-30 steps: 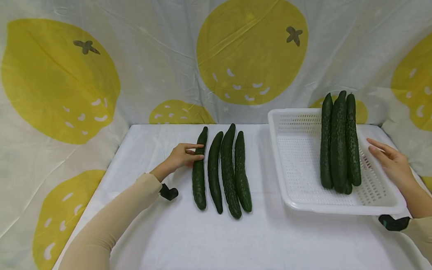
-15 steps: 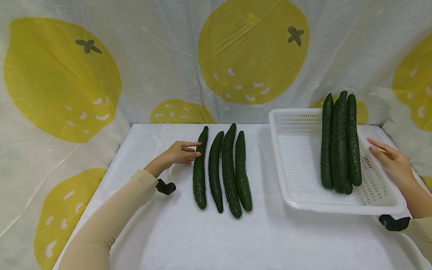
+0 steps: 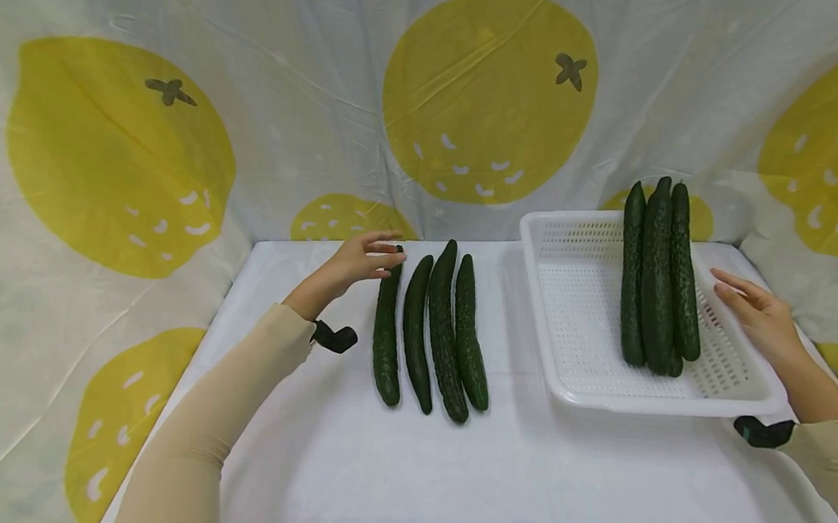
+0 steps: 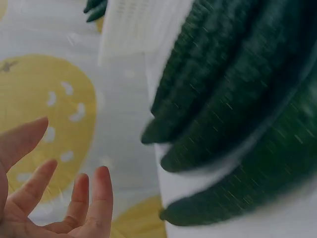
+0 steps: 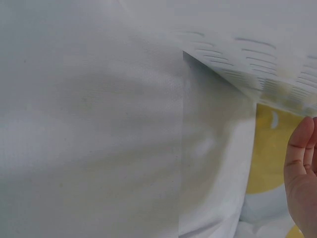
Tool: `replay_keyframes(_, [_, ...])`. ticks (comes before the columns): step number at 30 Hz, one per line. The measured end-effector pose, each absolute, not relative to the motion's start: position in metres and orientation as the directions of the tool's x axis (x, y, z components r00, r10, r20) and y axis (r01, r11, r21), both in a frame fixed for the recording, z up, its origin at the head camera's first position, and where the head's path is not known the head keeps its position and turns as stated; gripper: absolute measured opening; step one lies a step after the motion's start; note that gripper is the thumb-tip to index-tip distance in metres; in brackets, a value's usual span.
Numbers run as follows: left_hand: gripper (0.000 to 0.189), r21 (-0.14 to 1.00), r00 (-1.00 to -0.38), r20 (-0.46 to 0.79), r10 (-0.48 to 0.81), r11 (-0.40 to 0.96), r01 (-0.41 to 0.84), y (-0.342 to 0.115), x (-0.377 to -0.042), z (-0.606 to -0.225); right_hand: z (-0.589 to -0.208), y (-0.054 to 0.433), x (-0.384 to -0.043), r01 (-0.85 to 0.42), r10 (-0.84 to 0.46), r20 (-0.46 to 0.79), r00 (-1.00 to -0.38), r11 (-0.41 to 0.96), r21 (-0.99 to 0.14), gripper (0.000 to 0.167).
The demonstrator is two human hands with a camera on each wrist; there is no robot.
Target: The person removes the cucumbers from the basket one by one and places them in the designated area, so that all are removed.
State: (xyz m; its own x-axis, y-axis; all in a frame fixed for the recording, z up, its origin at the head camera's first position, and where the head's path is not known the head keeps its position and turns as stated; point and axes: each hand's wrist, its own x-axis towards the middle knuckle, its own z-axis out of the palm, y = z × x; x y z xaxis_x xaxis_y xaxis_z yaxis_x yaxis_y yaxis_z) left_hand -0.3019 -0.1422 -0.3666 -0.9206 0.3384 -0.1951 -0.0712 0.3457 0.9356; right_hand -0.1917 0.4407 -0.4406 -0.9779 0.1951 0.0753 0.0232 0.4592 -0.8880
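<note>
Several dark green cucumbers lie side by side on the white-covered table. My left hand (image 3: 352, 262) hovers by the far end of the leftmost cucumber (image 3: 387, 351), covering part of it in the head view. In the left wrist view, that hand's fingers (image 4: 101, 198) are spread, apart from the nearest cucumber (image 4: 233, 198), and hold nothing. On the right stands a white plastic basket (image 3: 662, 405) with slotted walls. Several more cucumbers (image 3: 657, 284) lean inside it, their tips above the back rim. My right hand (image 3: 764, 319) rests against the basket's right side, fingers fairly straight.
A white cloth covers the table (image 3: 413, 477). Behind it hangs a pale curtain (image 3: 305, 126) printed with yellow lemons, close to the table's back edge. Each wrist carries a small black device (image 3: 335, 337).
My left hand has moved off the middle of the leftmost cucumber, first slightly left, then up toward its far end. The cucumbers, basket and right hand stay put.
</note>
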Motion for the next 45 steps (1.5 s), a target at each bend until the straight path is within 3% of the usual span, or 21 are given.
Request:
replay_keyframes(16, [0.057,0.991,-0.847,-0.086,0.525,0.13,-0.02,-0.019,-0.299,-0.331,-0.439,0.444,-0.192,0.017,0.202,0.083,-0.976,0.45,-0.893,0.042])
replay_keyframes(23, [0.057,0.992,-0.791,-0.084,0.605,0.124,-0.011,0.034,-0.296,-0.327,-0.437,0.444,-0.191,0.031,0.198,0.063,-0.978,0.44,-0.898,0.043])
replay_keyframes(27, [0.055,0.99,-0.782,-0.128,0.61,0.124,-0.065,0.063,-0.297,-0.324,-0.438,0.444,-0.191,0.013,0.199,0.079,-0.977,0.425,-0.905,0.042])
replay_keyframes(33, [0.054,0.992,-0.76,-0.108,0.64,0.117,-0.043,0.103,-0.297,-0.33,-0.438,0.445,-0.192,0.019,0.198,0.076,-0.977,0.438,-0.899,0.042])
replay_keyframes(45, [0.051,0.985,-0.847,-0.161,0.507,0.135,-0.106,0.172,-0.296,-0.352,-0.438,0.44,-0.194,-0.019,0.194,0.113,-0.975,0.431,-0.902,0.039])
